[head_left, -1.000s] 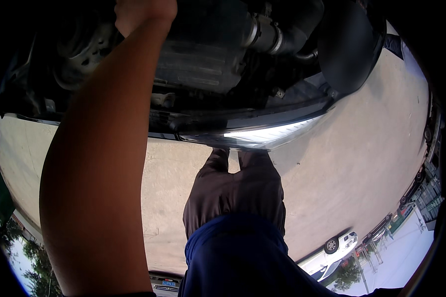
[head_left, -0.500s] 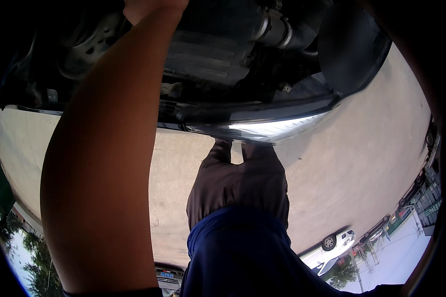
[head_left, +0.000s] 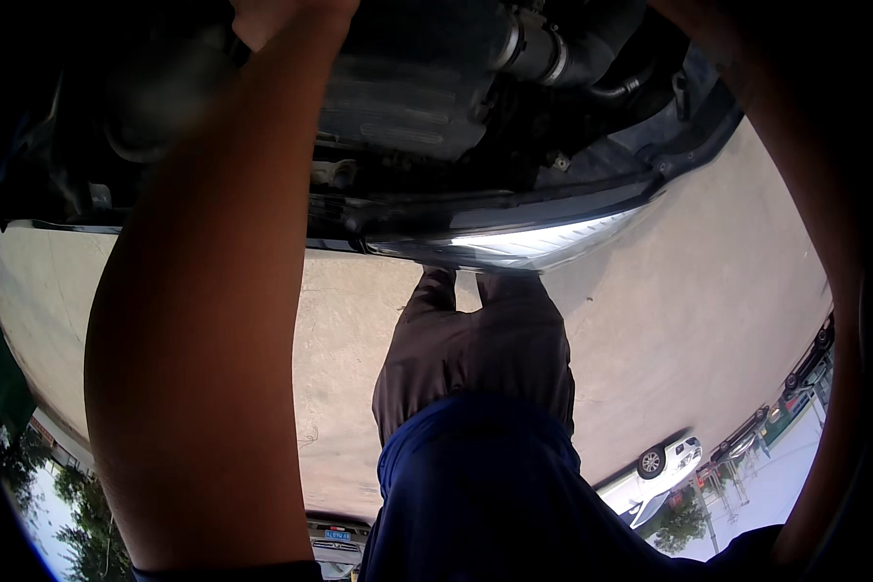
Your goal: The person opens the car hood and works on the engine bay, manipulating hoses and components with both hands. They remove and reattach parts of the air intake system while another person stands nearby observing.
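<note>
My left arm crosses the view upward over an open engine bay (head_left: 407,97). Only the base of my left hand (head_left: 260,21) shows at the top edge, above dark engine parts; its fingers are cut off. Along the right rim runs my right forearm (head_left: 834,223), reaching up past the bay's right corner, and the hand itself lies out of the picture. Between the arms are a ribbed black plastic cover (head_left: 407,92) and a black air hose (head_left: 592,44) with a metal clamp (head_left: 558,58). A clear headlight (head_left: 553,238) lines the bay's near edge.
My legs in dark trousers (head_left: 475,339) stand close against the car's front. Pale concrete ground (head_left: 669,330) spreads around. A white car (head_left: 650,485) is parked at the lower right, another car (head_left: 338,543) behind me.
The dark round shape over the bay's right corner is gone, uncovering a pipe and the corner. My right forearm has come further into view. My left arm has barely shifted.
</note>
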The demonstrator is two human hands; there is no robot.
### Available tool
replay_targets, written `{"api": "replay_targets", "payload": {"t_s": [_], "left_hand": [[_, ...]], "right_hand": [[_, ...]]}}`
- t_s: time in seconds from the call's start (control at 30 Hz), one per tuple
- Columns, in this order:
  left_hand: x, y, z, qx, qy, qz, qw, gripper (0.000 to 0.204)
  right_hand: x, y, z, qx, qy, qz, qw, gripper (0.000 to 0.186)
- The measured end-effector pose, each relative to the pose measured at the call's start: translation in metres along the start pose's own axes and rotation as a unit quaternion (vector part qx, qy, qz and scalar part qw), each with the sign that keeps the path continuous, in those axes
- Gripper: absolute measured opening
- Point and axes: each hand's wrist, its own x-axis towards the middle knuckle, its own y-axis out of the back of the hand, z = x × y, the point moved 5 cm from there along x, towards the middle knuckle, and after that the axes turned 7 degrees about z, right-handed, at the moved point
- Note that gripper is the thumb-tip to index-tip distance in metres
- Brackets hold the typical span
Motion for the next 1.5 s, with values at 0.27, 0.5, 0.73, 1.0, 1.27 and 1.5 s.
{"api": "replay_targets", "payload": {"t_s": [0.27, 0.5, 0.73, 1.0, 1.27, 1.5], "left_hand": [[-0.007, 0.011, 0.011, -0.048, 0.067, -0.068, 0.994, 0.054], [-0.007, 0.006, 0.012, 0.0, -0.007, -0.069, 0.998, 0.056], [-0.002, 0.01, 0.012, -0.041, 0.027, -0.087, 0.995, 0.054], [-0.006, 0.01, 0.014, -0.002, 0.008, -0.07, 0.998, 0.056], [-0.01, 0.012, 0.017, -0.011, 0.045, -0.066, 0.997, 0.055], [-0.003, 0.007, 0.012, -0.026, 0.027, -0.08, 0.996, 0.052]], "right_hand": [[0.002, -0.004, 0.001, 0.0, 0.003, -0.006, 1.0, 0.036], [0.01, -0.006, -0.002, -0.002, 0.006, -0.004, 1.0, 0.036], [0.017, -0.005, -0.005, -0.004, 0.016, -0.002, 1.0, 0.035], [0.022, -0.007, -0.008, -0.003, 0.016, -0.004, 1.0, 0.035], [0.029, -0.008, -0.01, -0.005, 0.021, -0.002, 1.0, 0.035], [0.035, -0.006, -0.009, -0.012, 0.023, 0.0, 1.0, 0.035]]}}
